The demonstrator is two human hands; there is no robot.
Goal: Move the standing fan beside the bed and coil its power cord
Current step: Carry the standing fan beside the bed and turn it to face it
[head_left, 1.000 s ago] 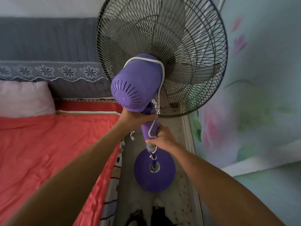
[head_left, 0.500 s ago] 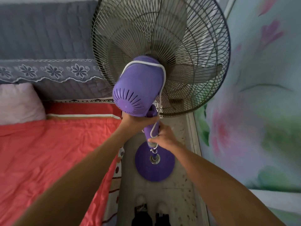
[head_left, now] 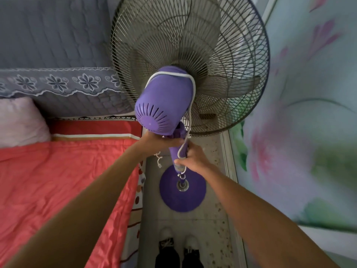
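Gripping the standing fan (head_left: pixel 164 105) with both hands, the person has it in the narrow strip of floor (head_left: pixel 193 229) between the bed (head_left: pixel 58 180) and the painted wall (head_left: pixel 309 132). The left hand (head_left: pixel 154 144) is closed around the neck just under the purple motor housing; the right hand (head_left: pixel 193 157) is wrapped around the pole lower down, pinning the white power cord (head_left: pixel 190 113) against it. Top-heavy, I'd say: that wide wire cage wants to tip, so holding at the stiff neck and pole is the sound choice, never the thin cage wires. The cord looks limp and slides easily; it loops over the housing. The round base (head_left: pixel 183 198) appears close to the floor, but whether it touches I cannot tell. The plug's end is hard to make out, and the cage top is cut off.
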